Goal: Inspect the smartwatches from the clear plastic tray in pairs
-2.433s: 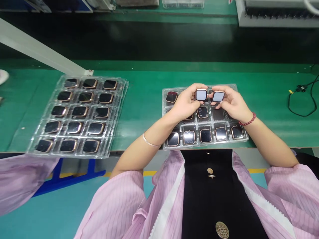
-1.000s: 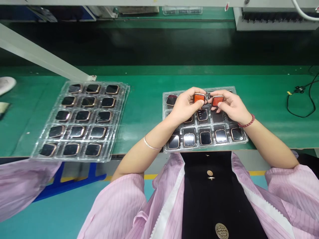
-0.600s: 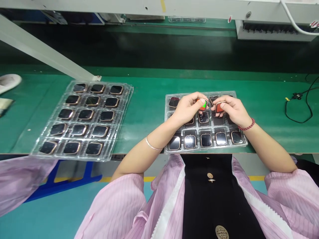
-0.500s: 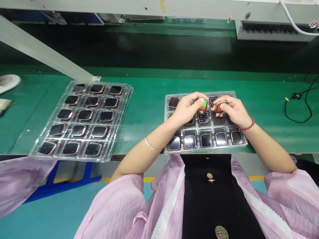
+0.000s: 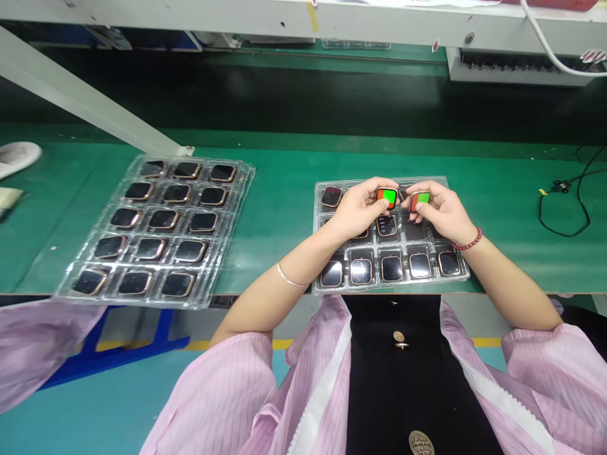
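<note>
My left hand [image 5: 359, 207] grips a watch [image 5: 387, 196] whose lit screen shows orange-red and green, with the thumb at its lower edge. In my right hand [image 5: 440, 203] is a second watch [image 5: 420, 200], lit red and green, the thumb lying over its lower part. Both are held side by side, apart, above a clear plastic tray [image 5: 310, 237] of watches. In that tray, a watch with small white marks on its screen [image 5: 386, 225] lies below my hands, and a row of dark-screened watches [image 5: 391, 268] lines the front. My hands hide part of the back rows.
Left on the green table [image 5: 279, 189] are stacked clear trays [image 5: 243, 208] holding dark-screened watches. A white post [image 5: 95, 95] slants down behind them. A black cable [image 5: 564, 232] lies at the right. A pink sleeve [image 5: 47, 347] shows at the lower left.
Both watches have tilted so their screens show more fully, with more green visible on each. My thumbs have shifted down on the screens. The hands stay over the tray.
</note>
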`<state>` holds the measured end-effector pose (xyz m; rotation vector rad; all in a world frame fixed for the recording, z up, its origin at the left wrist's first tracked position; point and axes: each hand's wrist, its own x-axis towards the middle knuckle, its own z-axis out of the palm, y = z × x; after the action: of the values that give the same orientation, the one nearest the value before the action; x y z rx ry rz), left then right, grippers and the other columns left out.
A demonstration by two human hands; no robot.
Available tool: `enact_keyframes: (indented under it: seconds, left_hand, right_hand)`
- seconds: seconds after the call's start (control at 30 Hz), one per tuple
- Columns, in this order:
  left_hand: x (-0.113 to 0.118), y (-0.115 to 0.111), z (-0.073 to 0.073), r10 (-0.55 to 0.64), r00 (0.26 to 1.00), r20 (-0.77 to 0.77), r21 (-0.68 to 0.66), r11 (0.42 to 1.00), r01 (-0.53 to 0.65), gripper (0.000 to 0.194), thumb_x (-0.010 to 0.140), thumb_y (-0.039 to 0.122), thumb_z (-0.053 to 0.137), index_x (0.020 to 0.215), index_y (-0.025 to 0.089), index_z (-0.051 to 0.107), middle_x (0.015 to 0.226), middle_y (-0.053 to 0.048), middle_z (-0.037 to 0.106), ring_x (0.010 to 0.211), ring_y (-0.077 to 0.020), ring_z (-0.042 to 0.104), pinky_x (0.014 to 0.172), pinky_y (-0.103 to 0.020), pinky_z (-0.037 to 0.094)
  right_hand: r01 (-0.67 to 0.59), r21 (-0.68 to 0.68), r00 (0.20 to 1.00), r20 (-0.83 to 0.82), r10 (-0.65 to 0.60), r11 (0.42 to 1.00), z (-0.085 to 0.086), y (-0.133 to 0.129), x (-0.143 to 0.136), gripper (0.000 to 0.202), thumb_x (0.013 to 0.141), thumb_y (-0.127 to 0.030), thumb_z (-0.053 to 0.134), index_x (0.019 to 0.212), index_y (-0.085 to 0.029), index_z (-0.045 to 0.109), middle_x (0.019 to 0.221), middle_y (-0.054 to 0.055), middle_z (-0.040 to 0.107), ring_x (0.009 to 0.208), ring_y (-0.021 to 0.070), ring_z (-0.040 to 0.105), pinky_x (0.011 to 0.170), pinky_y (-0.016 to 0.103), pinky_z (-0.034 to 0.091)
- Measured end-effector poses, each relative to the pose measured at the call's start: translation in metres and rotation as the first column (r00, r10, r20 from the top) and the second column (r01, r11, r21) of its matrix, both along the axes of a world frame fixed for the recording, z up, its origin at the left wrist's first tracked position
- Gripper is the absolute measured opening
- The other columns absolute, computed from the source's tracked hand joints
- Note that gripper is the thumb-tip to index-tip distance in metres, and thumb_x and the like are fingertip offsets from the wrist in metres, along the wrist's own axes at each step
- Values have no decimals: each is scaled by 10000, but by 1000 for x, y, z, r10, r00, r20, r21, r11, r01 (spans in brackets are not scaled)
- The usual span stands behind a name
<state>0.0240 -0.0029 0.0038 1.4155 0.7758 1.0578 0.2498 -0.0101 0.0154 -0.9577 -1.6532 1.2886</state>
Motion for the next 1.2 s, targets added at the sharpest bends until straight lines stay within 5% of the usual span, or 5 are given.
enact_keyframes:
  seconds: [0.33,0.63,0.8,1.2]
  left_hand:
    - [-2,0,3,27,996,-88,62,998,-21,393,805,139,665,1196,154,622,1063,-67,739,982,-177,717,900,-319,568]
    - [-2,-2,5,67,987,-144,88,995,-55,398,797,177,674,1193,162,637,1080,-66,720,924,-164,694,845,-291,560]
    - [-2,-3,3,34,994,-105,87,996,-24,492,804,146,627,1295,182,619,1254,-97,697,1084,-204,709,886,-303,594]
    - [-2,0,-2,18,995,-100,72,997,-11,513,876,201,647,1386,180,592,1318,-124,693,1064,-205,725,890,-324,630]
  right_hand:
    - [-38,28,999,8,38,999,-3,2,1,384,849,-223,720,1215,-204,607,1096,67,755,771,161,730,657,268,639]
    - [-58,12,998,17,58,998,-2,0,1,397,864,-210,691,1251,-207,604,1130,70,749,823,165,745,712,279,656]
    - [-58,-8,998,11,59,998,-4,2,2,432,898,-291,704,1313,-226,605,1293,97,714,923,203,764,743,315,675]
    - [-20,-9,1000,-9,20,1000,3,-1,-1,368,827,-238,751,1175,-195,642,992,49,759,739,158,723,684,286,646]
